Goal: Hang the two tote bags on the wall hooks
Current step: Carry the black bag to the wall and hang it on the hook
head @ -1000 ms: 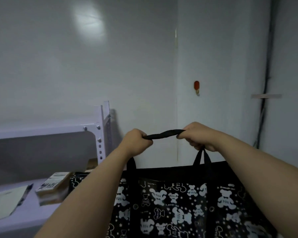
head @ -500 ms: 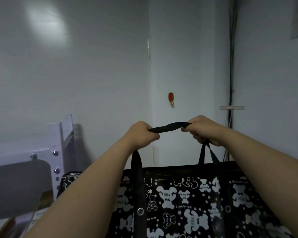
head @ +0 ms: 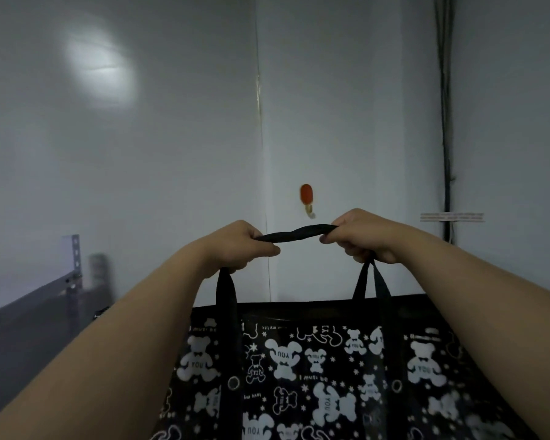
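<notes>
A black tote bag (head: 315,369) printed with white bears hangs in front of me by its black strap handles (head: 296,234). My left hand (head: 238,246) grips the left end of the handles and my right hand (head: 359,235) grips the right end, with the strap stretched taut between them. A wall hook (head: 307,198) with an orange-red oval base and a small metal hook sits on the white wall just above and behind the strap's middle. The strap is a little below the hook and apart from it. No second bag is in view.
A white metal shelf upright (head: 75,258) stands at the left edge. A seam between wall panels (head: 261,138) runs down just left of the hook. Black cables (head: 446,122) run down the wall at the right, with a taped label (head: 451,216) across them.
The view has turned right and drawn closer to the wall, so the hook now sits centred just above the strap. The shelf has slid to the left edge. Both hands keep their grip.
</notes>
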